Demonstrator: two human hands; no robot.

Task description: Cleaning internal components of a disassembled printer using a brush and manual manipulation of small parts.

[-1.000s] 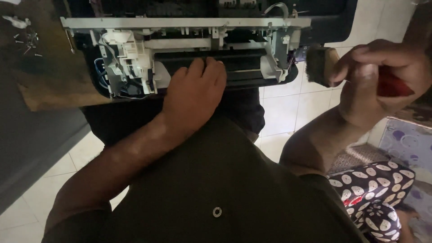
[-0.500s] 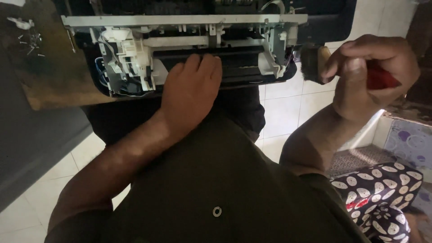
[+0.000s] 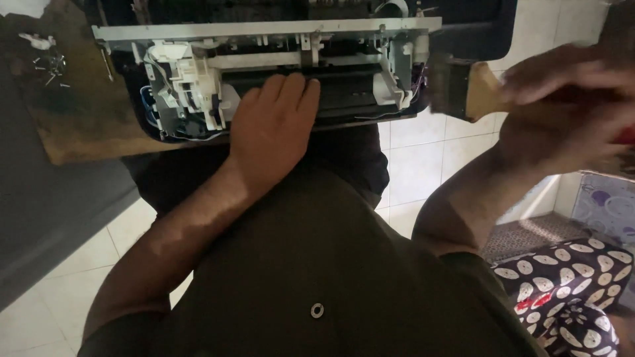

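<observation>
An opened printer (image 3: 264, 73) with white plastic parts and a metal rail lies across a brown wooden board (image 3: 86, 125) in front of me. My left hand (image 3: 274, 125) rests flat on its black front edge, fingers together. My right hand (image 3: 569, 116), blurred, is closed around a paintbrush (image 3: 466, 89) with a pale wooden handle and dark bristles. The bristles sit just off the printer's right end. A red thing shows at the right edge of that hand.
Small loose screws (image 3: 49, 66) lie on the board at the far left. White floor tiles (image 3: 423, 165) are below. A dark patterned cushion (image 3: 569, 284) sits at the lower right, and a dark grey surface (image 3: 40, 218) runs along the left.
My right hand has lifted the brush up and toward the printer's right end. My left hand has stayed on the printer's front edge.
</observation>
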